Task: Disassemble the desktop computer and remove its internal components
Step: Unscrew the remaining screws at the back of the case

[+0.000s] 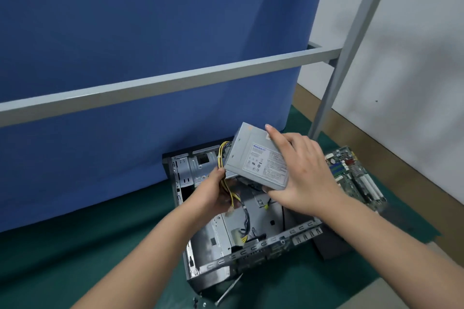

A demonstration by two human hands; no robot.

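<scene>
A grey sheet-metal power supply box [258, 158] with a white printed label on its upper face is held tilted above the open computer case, a bundle of yellow and black cables [229, 192] hanging from its left end down into the case. The open black-and-silver metal desktop computer case [218, 241] lies on its side on the green floor mat, its bare interior facing up. A green motherboard [356, 175] with white slots lies flat on the mat just right of the case.
</scene>
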